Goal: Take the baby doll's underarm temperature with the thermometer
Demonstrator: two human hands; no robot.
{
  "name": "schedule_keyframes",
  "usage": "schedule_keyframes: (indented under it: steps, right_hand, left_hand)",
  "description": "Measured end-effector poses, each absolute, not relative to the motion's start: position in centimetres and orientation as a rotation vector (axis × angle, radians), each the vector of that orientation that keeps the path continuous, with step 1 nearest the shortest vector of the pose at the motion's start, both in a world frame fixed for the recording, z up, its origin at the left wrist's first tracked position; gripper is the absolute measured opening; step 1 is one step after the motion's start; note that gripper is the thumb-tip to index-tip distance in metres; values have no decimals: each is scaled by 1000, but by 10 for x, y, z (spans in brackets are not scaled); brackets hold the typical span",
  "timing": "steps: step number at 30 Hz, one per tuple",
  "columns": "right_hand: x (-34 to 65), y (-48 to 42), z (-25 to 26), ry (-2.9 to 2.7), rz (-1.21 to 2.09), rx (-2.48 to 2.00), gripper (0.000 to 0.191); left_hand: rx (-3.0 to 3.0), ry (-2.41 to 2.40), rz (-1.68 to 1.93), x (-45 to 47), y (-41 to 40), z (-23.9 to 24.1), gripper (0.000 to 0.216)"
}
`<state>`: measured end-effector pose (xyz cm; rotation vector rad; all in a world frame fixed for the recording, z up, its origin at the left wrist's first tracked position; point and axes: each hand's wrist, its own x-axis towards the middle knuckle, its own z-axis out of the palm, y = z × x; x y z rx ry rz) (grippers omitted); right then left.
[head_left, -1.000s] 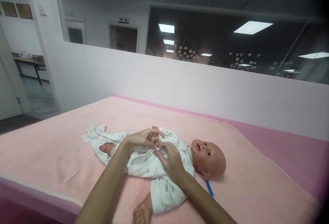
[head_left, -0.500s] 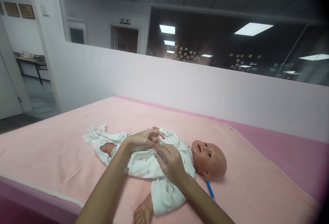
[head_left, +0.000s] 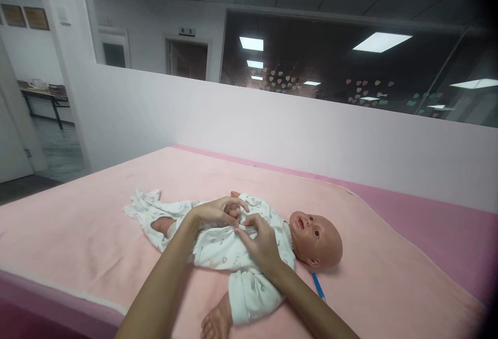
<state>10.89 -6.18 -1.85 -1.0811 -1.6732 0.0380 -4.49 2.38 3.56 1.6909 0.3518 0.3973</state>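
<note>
A baby doll (head_left: 317,238) lies on its back on a pink blanket (head_left: 78,225), head to the right. It wears a white printed romper (head_left: 221,248). My left hand (head_left: 218,210) rests on the doll's chest, fingers pinched together on the romper's front edge. My right hand (head_left: 261,240) is beside it on the chest, thumb and fingers pinching the same fabric. One bare doll foot (head_left: 213,321) sticks out toward me.
A blue pen (head_left: 318,287) lies on the blanket just below the doll's head. A low white partition (head_left: 272,126) runs behind the bed. A doorway and a table (head_left: 42,95) show at the far left.
My right hand's fingers have shifted slightly on the romper's chest, now pinching the fabric closer to my left hand. The doll has not moved.
</note>
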Motion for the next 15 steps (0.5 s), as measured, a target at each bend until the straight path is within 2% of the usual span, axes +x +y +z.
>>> schedule_keyframes:
  steps: [7,12,15]
  right_hand:
    - [108,-63,-13,-1656,192,-1082,12]
    - [106,-63,-14,-1716,128,-1088,6]
    - [103,-64,-10,-1816,75,-1045,15]
  left_hand:
    - [1673,347,410,-46,25,34,44]
    - [1673,345,405,-46,27,33,45]
    - [1689,348,388,-47,26,35,44]
